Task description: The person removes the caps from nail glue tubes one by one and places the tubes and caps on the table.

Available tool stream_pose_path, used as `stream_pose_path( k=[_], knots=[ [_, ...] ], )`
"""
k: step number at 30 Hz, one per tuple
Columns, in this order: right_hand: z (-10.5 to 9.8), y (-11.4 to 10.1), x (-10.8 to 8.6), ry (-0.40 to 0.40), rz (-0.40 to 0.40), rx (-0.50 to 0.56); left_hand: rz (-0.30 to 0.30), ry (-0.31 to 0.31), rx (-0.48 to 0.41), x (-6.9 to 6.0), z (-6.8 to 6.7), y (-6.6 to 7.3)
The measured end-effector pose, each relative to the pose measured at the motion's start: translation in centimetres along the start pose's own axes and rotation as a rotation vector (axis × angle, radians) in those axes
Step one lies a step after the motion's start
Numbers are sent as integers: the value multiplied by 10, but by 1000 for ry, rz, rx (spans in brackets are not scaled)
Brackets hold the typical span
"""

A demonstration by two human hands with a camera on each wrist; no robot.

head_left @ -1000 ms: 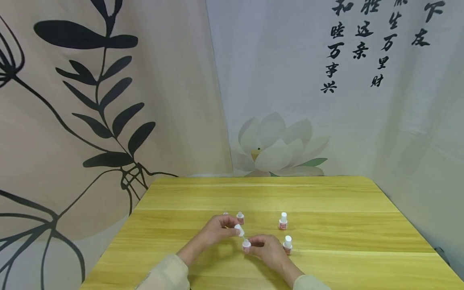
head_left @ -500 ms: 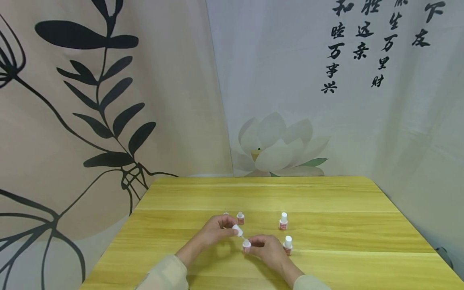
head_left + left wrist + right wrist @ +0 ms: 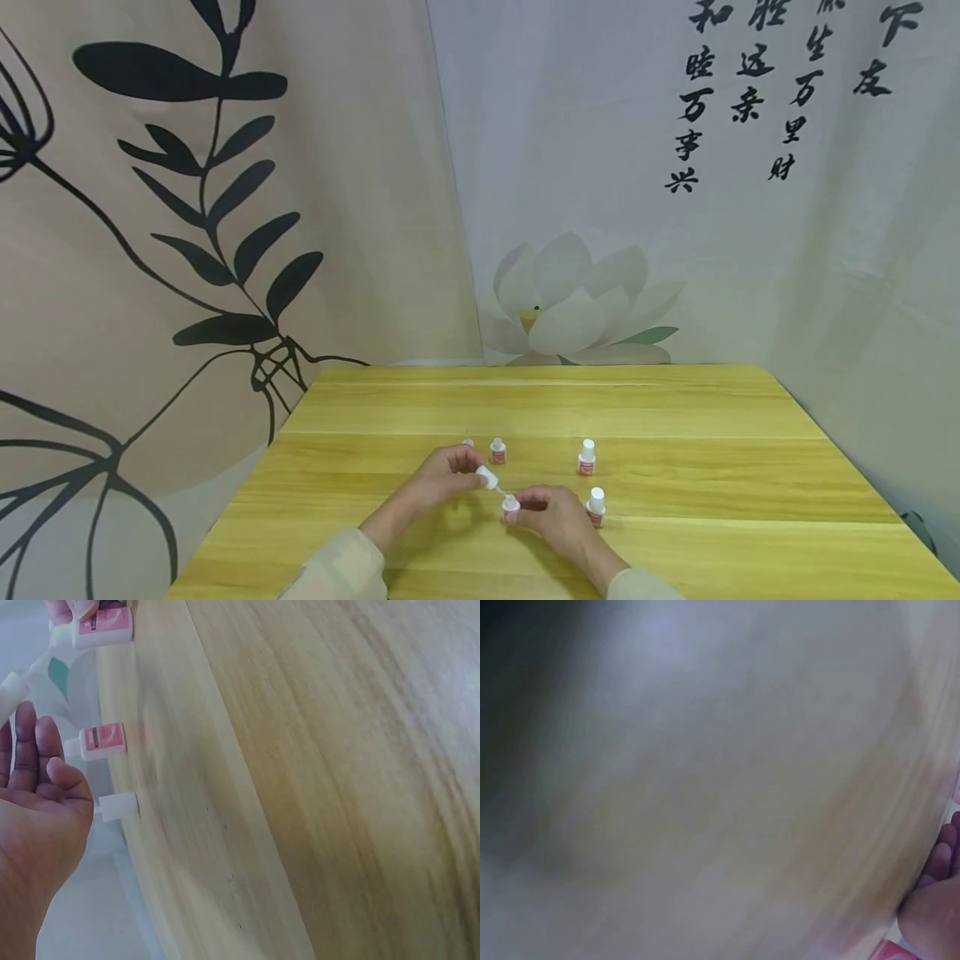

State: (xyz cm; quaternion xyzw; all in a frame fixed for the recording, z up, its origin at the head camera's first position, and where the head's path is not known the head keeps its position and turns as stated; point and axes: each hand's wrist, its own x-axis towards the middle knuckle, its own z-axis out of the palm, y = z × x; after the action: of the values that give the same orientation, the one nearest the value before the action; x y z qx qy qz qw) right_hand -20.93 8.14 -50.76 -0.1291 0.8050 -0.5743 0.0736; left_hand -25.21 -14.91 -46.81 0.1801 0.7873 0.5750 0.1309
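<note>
Behind the yellow table [image 3: 675, 475] hangs a pale printed curtain [image 3: 375, 167], and from my distant seat I look first at the bottle [image 3: 509, 507]. It stands upright between the two hands, with no cap closed on it. The right hand [image 3: 553, 518] is the nearer one: it comes from the right side and pinches the bottle with thumb and fingers. Seen from the left hand [image 3: 448, 477], the bottle lies to the right and a little toward the person. This hand pinches the white cap [image 3: 487, 477], whose long axis is tilted; a thin stem [image 3: 501, 491] goes from it down and right, to the bottle's mouth. I judge that all turns on this angle, because the cap leans while the bottle stands straight. Whether the stem's tip is inside the mouth or only at the rim, I cannot tell. Farther out, one capped bottle [image 3: 596, 507] is just beside the right hand, and a second capped bottle [image 3: 587, 460] stands behind it. Beyond the left hand I see an uncapped bottle [image 3: 498, 452] and a white piece [image 3: 118, 806], perhaps another cap.
</note>
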Motion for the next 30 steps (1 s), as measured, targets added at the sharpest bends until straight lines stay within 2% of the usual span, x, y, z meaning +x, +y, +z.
stream_pose_path(
  k=[20, 30],
  knots=[
    [1, 0, 0, -3, 3, 14, -10, 6, 3, -2, -3, 1],
    [1, 0, 0, -3, -1, 14, 17, 24, -10, -1, -4, -1]
  ],
)
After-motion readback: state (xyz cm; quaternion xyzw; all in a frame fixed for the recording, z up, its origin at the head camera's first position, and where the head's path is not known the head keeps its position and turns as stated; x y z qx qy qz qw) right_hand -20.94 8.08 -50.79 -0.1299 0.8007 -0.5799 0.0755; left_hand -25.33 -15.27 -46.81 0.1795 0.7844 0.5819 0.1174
